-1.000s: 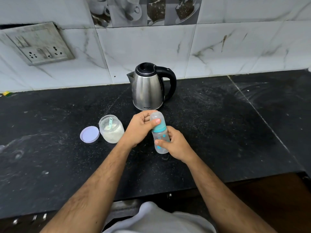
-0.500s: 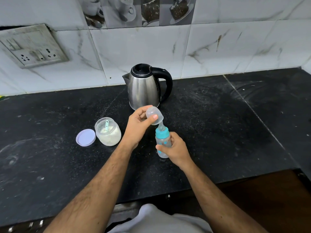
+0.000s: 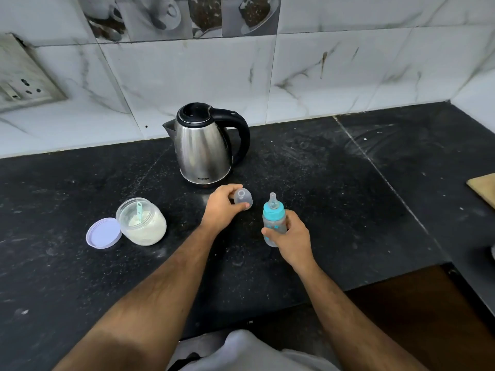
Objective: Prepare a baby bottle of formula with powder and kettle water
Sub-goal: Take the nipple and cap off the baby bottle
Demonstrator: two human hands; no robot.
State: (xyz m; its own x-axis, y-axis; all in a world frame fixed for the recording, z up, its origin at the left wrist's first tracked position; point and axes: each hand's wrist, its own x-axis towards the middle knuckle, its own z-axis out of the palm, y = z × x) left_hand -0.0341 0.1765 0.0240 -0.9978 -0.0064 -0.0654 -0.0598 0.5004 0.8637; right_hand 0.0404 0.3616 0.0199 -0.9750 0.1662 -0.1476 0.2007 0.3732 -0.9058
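Note:
A small clear baby bottle (image 3: 273, 220) with a teal collar and a bare nipple stands upright in the middle of the black counter (image 3: 334, 199). My right hand (image 3: 290, 238) grips its body. To its left, my left hand (image 3: 222, 208) pinches the clear dome cap (image 3: 243, 200), low over the counter and apart from the bottle. A steel kettle (image 3: 203, 151) with a black handle stands just behind both hands. At the left sits an open jar of white powder (image 3: 143, 223) with a teal scoop in it.
The jar's lilac lid (image 3: 103, 232) lies flat against its left side. A wall socket (image 3: 24, 84) is at the far left on the tiles. A wooden board corner (image 3: 484, 187) shows at the right edge. The counter's front edge runs near my forearms.
My left hand pulled the dome cap off the bottle and carried it left and down toward the counter. My right hand kept hold of the bottle, which shifted slightly right.

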